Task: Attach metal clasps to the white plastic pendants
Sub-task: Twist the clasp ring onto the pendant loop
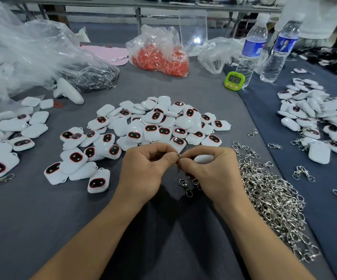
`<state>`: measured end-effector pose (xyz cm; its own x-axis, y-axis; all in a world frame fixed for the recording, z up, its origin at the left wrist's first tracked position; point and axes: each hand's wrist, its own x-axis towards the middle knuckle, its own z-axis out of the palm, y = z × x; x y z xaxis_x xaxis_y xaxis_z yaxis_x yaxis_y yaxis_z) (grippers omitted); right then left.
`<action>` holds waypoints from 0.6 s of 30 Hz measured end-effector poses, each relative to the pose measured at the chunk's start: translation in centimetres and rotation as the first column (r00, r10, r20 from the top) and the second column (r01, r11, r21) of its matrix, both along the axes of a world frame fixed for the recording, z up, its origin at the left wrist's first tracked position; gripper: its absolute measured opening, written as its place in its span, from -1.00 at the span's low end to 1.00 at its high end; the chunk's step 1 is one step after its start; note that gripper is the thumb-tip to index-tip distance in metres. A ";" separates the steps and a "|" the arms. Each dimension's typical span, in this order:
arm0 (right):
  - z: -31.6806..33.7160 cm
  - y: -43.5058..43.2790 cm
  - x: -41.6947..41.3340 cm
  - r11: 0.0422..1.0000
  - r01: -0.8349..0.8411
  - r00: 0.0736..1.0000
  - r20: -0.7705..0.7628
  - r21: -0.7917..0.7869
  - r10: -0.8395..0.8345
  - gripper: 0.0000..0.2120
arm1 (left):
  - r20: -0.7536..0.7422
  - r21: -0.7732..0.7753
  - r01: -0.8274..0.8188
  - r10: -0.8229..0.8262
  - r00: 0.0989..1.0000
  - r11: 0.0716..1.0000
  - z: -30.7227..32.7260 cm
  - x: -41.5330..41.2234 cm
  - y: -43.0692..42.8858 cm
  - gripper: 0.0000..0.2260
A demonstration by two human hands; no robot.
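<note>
**newbie_q:** why are both hands bunched up so tight over the table (42,219)?

**bench_rat:** because the join is tiny. The left hand (147,164) has its fingers curled in, with thumb and forefinger pinching the clasp (178,156) by its little ring. The right hand (210,170) is curled too. It's got a white pendant (204,159) tucked against its fingers, and its fingertips meet the left ones right at the ring. My guess is they're working the ring through the pendant's loop. I can't see the loop itself, the fingers cover it.

**newbie_q:** and the stuff around them?

**bench_rat:** it's all set up for reach, I'd say. A couple of loose clasps (185,186) sit just under the hands. The big clasp heap (272,199) is right beside the right wrist, so a refill is a short grab. The pendant pile (159,126) is straight ahead, just past the knuckles. Lots of them lie face up, so you can see the dark red-ringed window.

**newbie_q:** what about the ones off to the right?

**bench_rat:** that far right batch (315,122) looks finished, since some have clasps hanging off them. It's kept well apart from the bare ones, probably so they don't get mixed. Further back there's a green timer (234,80), near two water bottles (250,51). Could be for pacing.
</note>
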<state>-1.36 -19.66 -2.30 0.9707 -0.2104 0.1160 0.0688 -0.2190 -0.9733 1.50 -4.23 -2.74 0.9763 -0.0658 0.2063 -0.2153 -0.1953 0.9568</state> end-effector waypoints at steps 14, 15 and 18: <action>-0.1 0.2 -0.6 0.941 0.080 0.997 0.036 -0.330 -0.072 -0.90 | 0.352 0.358 -0.148 0.013 0.936 0.922 0.0 -0.9 -0.1 -0.90; -0.2 0.3 -0.7 0.932 0.081 0.997 0.042 -0.352 -0.071 -0.90 | 0.429 0.421 -0.202 0.002 0.903 0.884 -0.1 -0.9 -0.1 -0.91; -0.2 0.4 -0.7 0.931 0.082 0.996 0.061 -0.355 -0.065 -0.85 | 0.553 0.485 -0.260 -0.062 0.831 0.835 -0.4 -0.8 0.1 -0.90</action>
